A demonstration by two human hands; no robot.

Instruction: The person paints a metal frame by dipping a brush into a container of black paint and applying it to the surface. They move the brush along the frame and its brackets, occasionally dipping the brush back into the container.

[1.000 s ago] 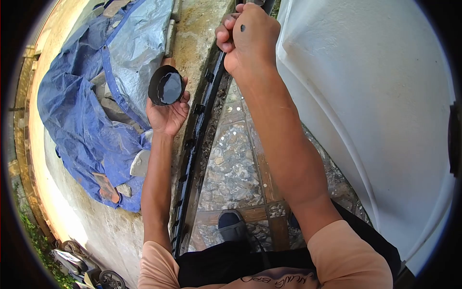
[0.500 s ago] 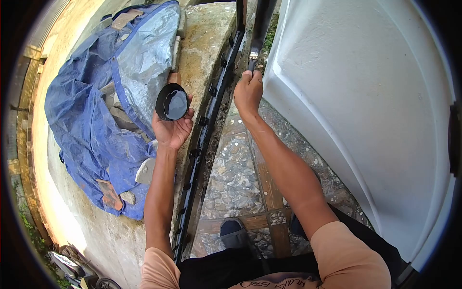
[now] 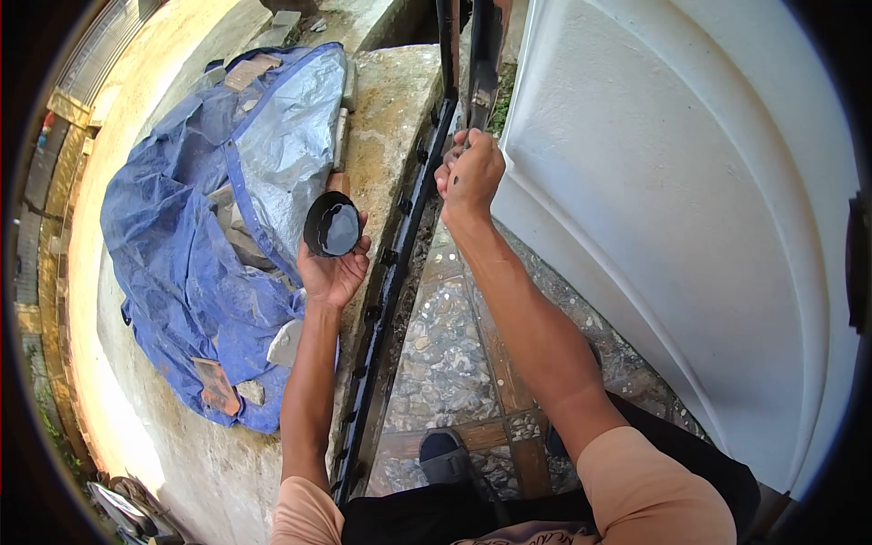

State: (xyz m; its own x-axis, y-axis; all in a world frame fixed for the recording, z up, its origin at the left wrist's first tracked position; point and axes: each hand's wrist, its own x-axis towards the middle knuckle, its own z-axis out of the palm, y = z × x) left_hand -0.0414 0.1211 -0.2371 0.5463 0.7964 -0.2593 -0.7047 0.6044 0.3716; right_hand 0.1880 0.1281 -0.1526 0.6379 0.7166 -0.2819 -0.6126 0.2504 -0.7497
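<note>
My left hand (image 3: 334,272) holds a small black cup (image 3: 332,224) from below and the side, with dark glossy liquid in it. The cup is over the edge of a blue tarp. My right hand (image 3: 470,173) is closed around the handle of a brush (image 3: 482,98), whose head is beside a dark upright post (image 3: 487,45). Much of the handle is hidden by my fingers. A glossy black metal rail (image 3: 392,263) with short stubs runs between my two arms.
A blue tarp (image 3: 173,209) with stones and brick pieces lies left on a concrete ledge (image 3: 386,91). The white curved wall (image 3: 654,182) fills the right. Below is stone paving (image 3: 445,345) with my sandalled foot (image 3: 443,454). Part of a motorcycle (image 3: 127,509) shows at bottom left.
The view has shifted, so the tarp, rail and cup appear lower. My right hand has turned, showing more of its curled fingers around the brush. The cup stays in my left hand.
</note>
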